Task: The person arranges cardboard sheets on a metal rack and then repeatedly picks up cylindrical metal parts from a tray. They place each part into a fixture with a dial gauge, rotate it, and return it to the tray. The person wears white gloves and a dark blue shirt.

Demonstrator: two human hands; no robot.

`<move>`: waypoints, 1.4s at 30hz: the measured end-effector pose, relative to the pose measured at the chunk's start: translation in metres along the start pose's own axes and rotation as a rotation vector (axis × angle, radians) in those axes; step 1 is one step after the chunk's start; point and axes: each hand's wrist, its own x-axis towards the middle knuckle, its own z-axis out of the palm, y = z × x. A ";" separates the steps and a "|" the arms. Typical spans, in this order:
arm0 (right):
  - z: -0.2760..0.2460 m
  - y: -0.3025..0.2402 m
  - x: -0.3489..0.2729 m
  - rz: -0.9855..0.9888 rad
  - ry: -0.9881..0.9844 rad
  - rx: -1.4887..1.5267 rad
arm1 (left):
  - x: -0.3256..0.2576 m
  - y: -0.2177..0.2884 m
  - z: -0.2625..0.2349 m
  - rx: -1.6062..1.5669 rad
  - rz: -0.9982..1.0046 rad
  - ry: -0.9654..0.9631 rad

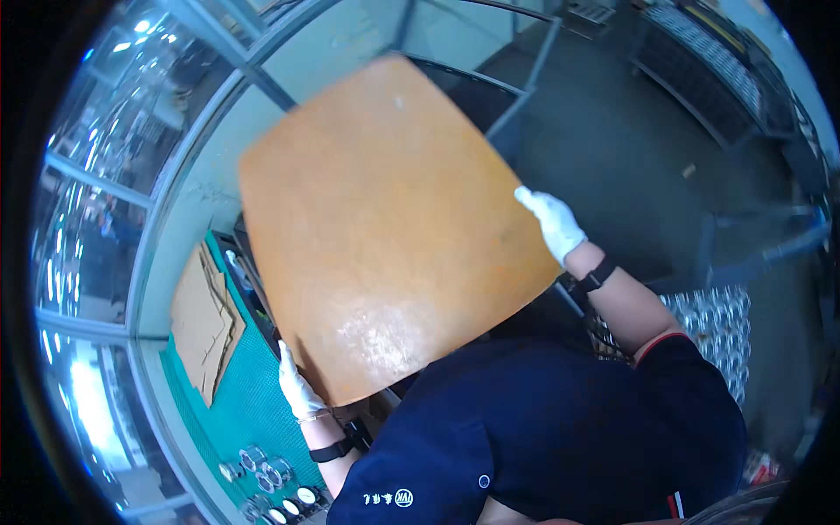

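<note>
A large, flat orange-brown board point(385, 219) is held up in front of me, with a glossy light patch near its close edge. White gloves cover both hands. My left hand point(298, 385) grips the board at its near left edge. On the right edge, my right hand point(551, 223) is closed round the side, its thumb side showing. The fingers of both hands partly vanish under the board. Whatever lies directly beneath the board is hidden.
At left, a table with a green mat point(197, 420) bears brown cardboard sheets point(207, 319) and several round metal parts point(273, 473). Windows point(96, 219) line that side. Trays of shiny parts point(713, 337) stand at right; a rack point(700, 79) is farther off. A metal frame point(534, 61) stands beyond the board.
</note>
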 end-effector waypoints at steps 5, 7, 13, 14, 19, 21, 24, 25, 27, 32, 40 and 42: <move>0.039 0.029 0.122 0.316 -0.156 0.058 | 0.042 -0.015 0.021 0.105 -0.209 0.161; 0.047 0.029 0.155 0.490 -0.187 -0.017 | 0.054 -0.021 0.036 0.056 -0.347 0.257; 0.071 -0.007 0.270 0.663 -0.246 0.008 | 0.120 -0.038 0.081 -0.023 -0.439 0.299; 0.075 -0.014 0.293 0.674 -0.226 -0.046 | 0.137 -0.043 0.089 -0.015 -0.476 0.302; 0.083 -0.036 0.393 0.624 -0.186 -0.078 | 0.267 -0.084 0.136 0.166 -0.530 0.256; 0.082 -0.039 0.440 0.555 -0.090 -0.298 | 0.316 -0.106 0.159 -0.049 -0.615 0.126; 0.073 -0.042 0.513 0.569 -0.127 -0.178 | 0.380 -0.140 0.206 0.272 -0.643 0.182; 0.070 -0.041 0.536 0.558 -0.139 -0.165 | 0.394 -0.150 0.226 0.318 -0.520 0.197; 0.063 -0.033 0.576 0.540 -0.139 -0.194 | 0.418 -0.166 0.255 0.476 -0.491 0.231; 0.051 0.023 0.690 0.303 -0.116 -0.662 | 0.470 -0.218 0.320 0.493 -0.450 0.224; 0.022 0.180 0.818 0.512 -0.047 -1.200 | 0.522 -0.376 0.394 1.114 -0.649 -0.097; 0.018 0.222 0.827 0.632 -0.069 -1.224 | 0.525 -0.415 0.401 1.192 -0.778 -0.234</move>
